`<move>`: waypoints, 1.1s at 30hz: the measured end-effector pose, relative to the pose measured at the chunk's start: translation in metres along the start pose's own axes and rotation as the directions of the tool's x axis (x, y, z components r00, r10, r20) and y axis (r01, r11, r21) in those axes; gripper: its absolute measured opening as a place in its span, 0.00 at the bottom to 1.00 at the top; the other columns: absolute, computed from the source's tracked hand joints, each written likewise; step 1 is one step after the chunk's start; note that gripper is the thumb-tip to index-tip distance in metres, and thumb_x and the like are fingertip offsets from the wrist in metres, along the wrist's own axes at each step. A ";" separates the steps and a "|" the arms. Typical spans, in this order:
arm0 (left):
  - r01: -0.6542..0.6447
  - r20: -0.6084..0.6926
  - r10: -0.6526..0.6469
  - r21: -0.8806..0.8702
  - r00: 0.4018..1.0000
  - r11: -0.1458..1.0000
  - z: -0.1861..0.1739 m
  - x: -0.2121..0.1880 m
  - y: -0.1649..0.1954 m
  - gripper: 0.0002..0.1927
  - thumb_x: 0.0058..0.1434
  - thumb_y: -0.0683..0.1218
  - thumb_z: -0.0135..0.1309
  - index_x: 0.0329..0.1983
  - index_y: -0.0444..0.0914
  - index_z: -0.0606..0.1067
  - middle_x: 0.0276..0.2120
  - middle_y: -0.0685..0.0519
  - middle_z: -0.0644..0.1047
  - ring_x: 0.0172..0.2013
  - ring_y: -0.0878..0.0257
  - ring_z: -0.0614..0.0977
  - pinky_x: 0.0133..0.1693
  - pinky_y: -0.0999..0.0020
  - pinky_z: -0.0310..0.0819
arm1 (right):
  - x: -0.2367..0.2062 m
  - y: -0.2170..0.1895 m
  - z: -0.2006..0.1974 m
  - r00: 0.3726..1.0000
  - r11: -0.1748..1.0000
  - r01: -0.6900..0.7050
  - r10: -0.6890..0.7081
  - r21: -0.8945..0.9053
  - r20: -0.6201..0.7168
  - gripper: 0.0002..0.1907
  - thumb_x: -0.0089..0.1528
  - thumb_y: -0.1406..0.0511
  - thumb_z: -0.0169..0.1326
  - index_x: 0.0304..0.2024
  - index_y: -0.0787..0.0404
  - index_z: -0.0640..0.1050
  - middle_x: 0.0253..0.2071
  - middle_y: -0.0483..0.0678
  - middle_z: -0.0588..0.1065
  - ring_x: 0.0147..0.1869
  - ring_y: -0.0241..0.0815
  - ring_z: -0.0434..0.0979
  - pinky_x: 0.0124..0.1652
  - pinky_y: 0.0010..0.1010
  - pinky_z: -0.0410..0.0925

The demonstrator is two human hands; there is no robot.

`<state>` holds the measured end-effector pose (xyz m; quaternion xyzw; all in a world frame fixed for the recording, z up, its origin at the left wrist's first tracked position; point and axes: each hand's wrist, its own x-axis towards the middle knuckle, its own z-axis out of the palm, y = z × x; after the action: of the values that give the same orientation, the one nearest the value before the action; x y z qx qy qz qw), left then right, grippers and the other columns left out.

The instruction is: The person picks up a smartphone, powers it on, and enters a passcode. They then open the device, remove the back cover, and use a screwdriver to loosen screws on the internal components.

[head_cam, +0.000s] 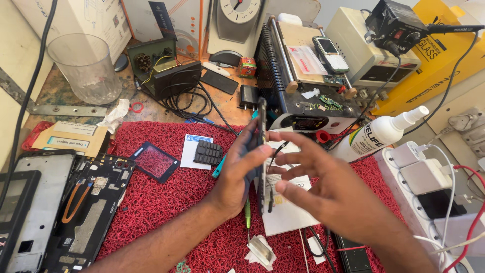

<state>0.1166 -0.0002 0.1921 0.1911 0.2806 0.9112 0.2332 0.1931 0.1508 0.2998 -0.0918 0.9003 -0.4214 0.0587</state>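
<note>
While both hands hover over the red mat (166, 202), the packages sit round the edges: white cartons (86, 17) stand at the back left, a yellow box (444, 55) leans at the back right, and a flat tan cardboard packet (68, 137) with white labels lies at the mat's left edge. Small white card (191, 149) with a blue top strip lies mid-mat, a dark keypad (207, 152) resting partly on it. White paper sheet (285, 212) lies under the hands.

Phone (261, 151), thin and dark, is held edge-on to the camera above the mat's middle. Long axis runs nearly straight up the picture, top end pointing away toward the back of the bench, lower end toward the person.

Left hand (237, 172) grips the phone, thumb on the near edge, fingers wrapped behind it. Right hand (323, 187) is beside it with fingers spread and loosely curled, fingertips at or just off the phone's right face; contact cannot be told. Thin black cable hangs between them.

Containers: clear plastic cup (86, 65) upright at back left, contents not discernible. White spray bottle (381, 134) with green label lies tilted at the right, nozzle pointing up-right. Opened phone body (88, 212) lies flat at lower left, insides showing.
</note>
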 end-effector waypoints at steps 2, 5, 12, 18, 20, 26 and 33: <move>0.030 0.027 -0.028 -0.057 0.999 0.998 0.000 0.002 0.000 0.35 0.64 0.52 0.53 0.70 0.33 0.60 0.53 0.46 0.72 0.49 0.58 0.79 0.49 0.59 0.79 | -0.004 0.006 -0.009 0.998 0.996 -0.059 0.061 0.067 -0.028 0.40 0.61 0.64 0.61 0.73 0.60 0.60 0.57 0.52 0.77 0.53 0.40 0.83 0.43 0.31 0.77; 0.063 0.063 -0.057 -0.103 0.996 0.993 0.000 0.002 0.000 0.35 0.64 0.55 0.52 0.69 0.33 0.60 0.55 0.43 0.72 0.50 0.55 0.80 0.49 0.57 0.80 | -0.008 0.014 -0.019 0.984 0.981 -0.163 0.170 0.106 -0.058 0.34 0.59 0.66 0.61 0.68 0.60 0.66 0.51 0.49 0.81 0.47 0.36 0.82 0.43 0.29 0.76; 0.194 0.155 -0.165 -0.200 0.974 0.960 0.000 -0.002 -0.002 0.36 0.64 0.57 0.51 0.70 0.35 0.60 0.57 0.39 0.73 0.55 0.51 0.79 0.52 0.53 0.80 | -0.011 0.004 -0.019 0.951 0.937 -0.308 0.300 -0.165 -0.071 0.21 0.59 0.67 0.63 0.56 0.55 0.82 0.28 0.42 0.77 0.28 0.30 0.73 0.28 0.25 0.69; 0.275 0.255 -0.213 -0.236 0.943 0.932 -0.003 -0.002 -0.003 0.38 0.66 0.58 0.51 0.74 0.36 0.61 0.57 0.36 0.74 0.55 0.45 0.79 0.56 0.50 0.78 | -0.008 -0.009 -0.017 0.931 0.913 -0.360 0.339 -0.191 -0.133 0.17 0.58 0.64 0.63 0.50 0.56 0.84 0.20 0.40 0.75 0.23 0.28 0.68 0.24 0.25 0.63; 0.289 0.247 -0.225 -0.264 0.943 0.920 -0.003 -0.003 -0.003 0.37 0.66 0.58 0.51 0.73 0.35 0.61 0.57 0.39 0.74 0.56 0.47 0.79 0.56 0.47 0.77 | -0.007 -0.010 -0.018 0.917 0.912 -0.385 0.360 -0.145 -0.168 0.15 0.59 0.63 0.63 0.48 0.57 0.85 0.19 0.39 0.75 0.23 0.28 0.66 0.23 0.25 0.62; 0.319 0.229 -0.265 -0.245 0.936 0.915 0.000 -0.005 -0.002 0.34 0.66 0.57 0.52 0.69 0.33 0.64 0.56 0.43 0.76 0.59 0.54 0.78 0.61 0.44 0.75 | -0.003 -0.003 -0.014 0.892 0.927 -0.376 0.358 -0.012 -0.278 0.11 0.61 0.64 0.61 0.43 0.62 0.85 0.23 0.43 0.78 0.22 0.28 0.67 0.23 0.24 0.61; 0.224 0.227 -0.184 -0.168 0.956 0.960 0.007 -0.004 0.001 0.34 0.67 0.54 0.57 0.70 0.34 0.61 0.57 0.46 0.74 0.58 0.58 0.77 0.63 0.49 0.73 | 0.006 0.004 0.005 0.875 0.937 -0.254 0.328 0.238 -0.357 0.13 0.60 0.70 0.58 0.47 0.68 0.81 0.34 0.48 0.85 0.33 0.33 0.86 0.32 0.25 0.78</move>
<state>0.1236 0.0002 0.1972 0.2322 0.1835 0.8798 0.3719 0.1877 0.1480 0.2930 0.1370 0.8545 -0.4985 -0.0510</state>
